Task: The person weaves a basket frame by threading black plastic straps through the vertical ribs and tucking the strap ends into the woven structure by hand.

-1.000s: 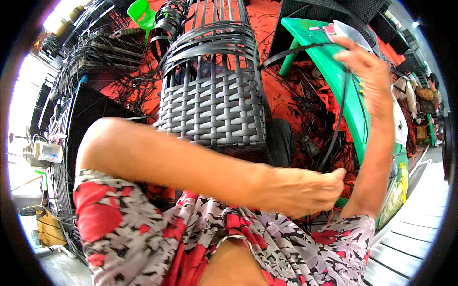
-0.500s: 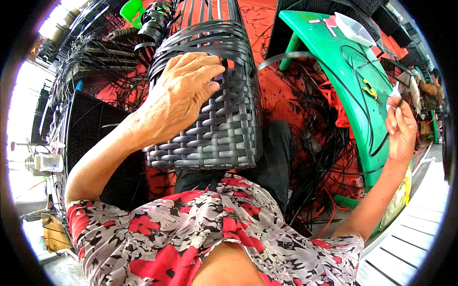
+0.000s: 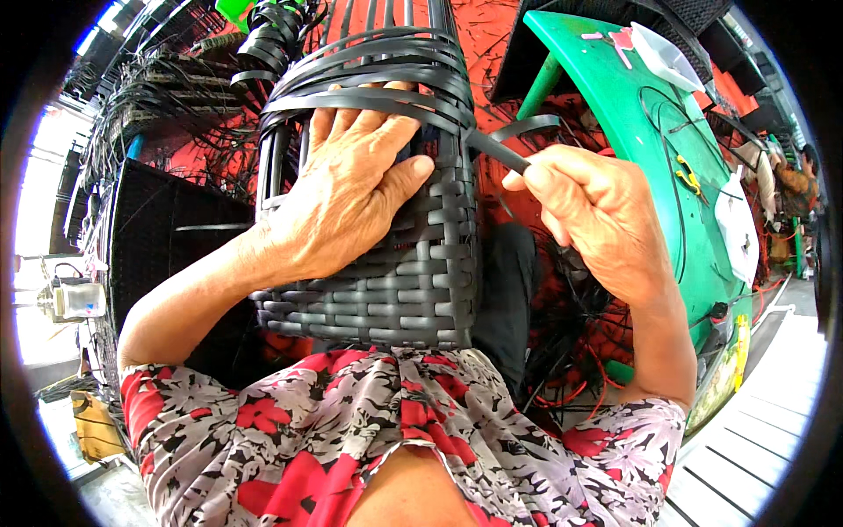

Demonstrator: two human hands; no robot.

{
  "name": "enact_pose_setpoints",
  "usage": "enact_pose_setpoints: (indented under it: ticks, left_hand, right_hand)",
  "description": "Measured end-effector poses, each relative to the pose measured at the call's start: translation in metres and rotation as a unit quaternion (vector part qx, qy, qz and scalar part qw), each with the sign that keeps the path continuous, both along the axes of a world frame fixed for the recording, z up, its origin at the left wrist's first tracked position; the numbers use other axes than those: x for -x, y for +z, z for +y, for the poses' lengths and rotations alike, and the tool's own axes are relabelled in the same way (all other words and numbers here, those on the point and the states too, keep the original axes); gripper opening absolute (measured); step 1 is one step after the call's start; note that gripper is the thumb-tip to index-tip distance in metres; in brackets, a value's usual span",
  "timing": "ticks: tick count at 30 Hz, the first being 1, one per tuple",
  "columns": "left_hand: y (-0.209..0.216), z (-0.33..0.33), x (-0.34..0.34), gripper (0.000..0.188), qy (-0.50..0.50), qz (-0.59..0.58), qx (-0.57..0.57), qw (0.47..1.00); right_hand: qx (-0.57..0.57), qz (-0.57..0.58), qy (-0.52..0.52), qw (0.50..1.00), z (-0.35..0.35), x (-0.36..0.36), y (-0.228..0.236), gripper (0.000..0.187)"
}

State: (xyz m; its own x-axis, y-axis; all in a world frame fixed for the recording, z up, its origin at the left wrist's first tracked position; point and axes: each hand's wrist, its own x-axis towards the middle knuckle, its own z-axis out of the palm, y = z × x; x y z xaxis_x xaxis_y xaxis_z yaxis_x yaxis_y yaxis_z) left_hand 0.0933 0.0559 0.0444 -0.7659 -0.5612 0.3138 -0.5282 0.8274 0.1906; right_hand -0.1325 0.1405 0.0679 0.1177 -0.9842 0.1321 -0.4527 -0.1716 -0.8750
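Observation:
A black woven basket-like piece [image 3: 378,299] of flat plastic strips stands across my lap, tightly woven at the near end and with bare lengthwise strips at the far end. My left hand [image 3: 342,189] lies flat on its top, fingers stretched forward and thumb apart. The fingertips pass under a loose crosswise black strip [image 3: 360,99]. Just off the piece's right edge, my right hand [image 3: 597,211] is closed round a black plastic strip [image 3: 498,151] that runs to the weave. What lies beneath my left palm is hidden.
A green table [image 3: 615,105] at the right carries a clear plastic tray [image 3: 667,57], yellow-handled pliers [image 3: 688,176] and a white sheet [image 3: 736,224]. Coiled black strips [image 3: 268,39] hang at the far left. Offcuts litter the red floor covering [image 3: 500,70].
My right hand has come left from over the green table to the weave's right edge, now gripping the strip. My left fingers have slid forward under a crosswise strip. A white sheet now shows on the table.

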Motion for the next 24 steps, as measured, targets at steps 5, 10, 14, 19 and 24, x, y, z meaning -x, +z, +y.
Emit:
enact_pose_setpoints:
  ticks: [5, 10, 14, 19, 24]
  left_hand:
    - [-0.006, -0.004, 0.0, 0.041, -0.001, 0.018, 0.043, 0.999]
    - [-0.015, -0.006, -0.001, 0.037, 0.006, 0.048, 0.021, 0.999]
    - [-0.017, -0.007, -0.001, 0.034, -0.013, 0.074, 0.038, 0.996]
    - [-0.019, -0.006, 0.0, 0.03, -0.011, 0.102, 0.048, 0.994]
    - [-0.02, -0.005, 0.002, 0.027, -0.009, 0.118, 0.046, 0.992]
  right_hand:
    - [-0.08, -0.001, -0.003, 0.997, -0.012, -0.013, 0.002, 0.019]
    - [-0.036, 0.049, -0.033, 0.998, -0.022, -0.016, -0.004, 0.013]
    - [0.027, 0.114, -0.02, 0.993, -0.023, -0.019, -0.002, 0.014]
    - [-0.034, 0.157, -0.016, 0.987, -0.018, -0.022, 0.008, 0.022]
    - [-0.049, 0.179, -0.013, 0.982, -0.018, -0.022, 0.015, 0.022]
